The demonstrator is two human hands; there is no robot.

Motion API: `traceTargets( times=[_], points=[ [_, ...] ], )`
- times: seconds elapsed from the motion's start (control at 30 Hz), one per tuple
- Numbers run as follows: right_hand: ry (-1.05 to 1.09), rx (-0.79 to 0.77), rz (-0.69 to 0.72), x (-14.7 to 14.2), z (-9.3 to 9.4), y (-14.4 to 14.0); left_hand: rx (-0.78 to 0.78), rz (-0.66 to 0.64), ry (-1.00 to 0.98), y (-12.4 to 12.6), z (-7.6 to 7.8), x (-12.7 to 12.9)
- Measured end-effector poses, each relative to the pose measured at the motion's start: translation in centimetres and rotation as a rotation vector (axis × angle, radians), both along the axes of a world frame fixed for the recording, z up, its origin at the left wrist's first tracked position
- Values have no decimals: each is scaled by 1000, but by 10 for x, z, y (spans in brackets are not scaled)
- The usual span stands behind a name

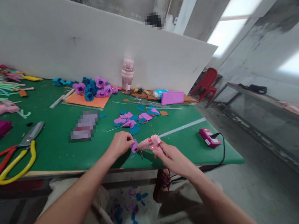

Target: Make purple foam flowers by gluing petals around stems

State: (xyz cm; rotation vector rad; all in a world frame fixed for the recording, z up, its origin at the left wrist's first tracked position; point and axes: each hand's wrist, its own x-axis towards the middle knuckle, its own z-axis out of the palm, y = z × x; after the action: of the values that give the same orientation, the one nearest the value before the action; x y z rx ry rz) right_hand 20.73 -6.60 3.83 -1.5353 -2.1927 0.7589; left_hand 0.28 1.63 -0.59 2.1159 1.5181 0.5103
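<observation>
Forearms (67, 199), mine, two. Right hand (174, 157): closed round glue gun (150, 142). Left hand (120, 143): pinching purple petal (134, 146) beside nozzle (139, 147), near counter's (63, 155) front edge. Loose petals (129, 123): beyond.

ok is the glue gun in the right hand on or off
On, it appears: a small orange light glows on the pink glue gun in the right hand.

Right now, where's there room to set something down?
Bare table lies between the right hand and corded purple box, and, near the edge, between the cutters and left hand. Purple and blue pieces crowd the middle.
</observation>
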Motion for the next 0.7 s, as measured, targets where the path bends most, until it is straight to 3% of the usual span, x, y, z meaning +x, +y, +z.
traceTargets(
  times=[0.7],
  points=[
    [-71,32,-17,2,0,1,-12,3,-9,0,0,-1]
  ],
)
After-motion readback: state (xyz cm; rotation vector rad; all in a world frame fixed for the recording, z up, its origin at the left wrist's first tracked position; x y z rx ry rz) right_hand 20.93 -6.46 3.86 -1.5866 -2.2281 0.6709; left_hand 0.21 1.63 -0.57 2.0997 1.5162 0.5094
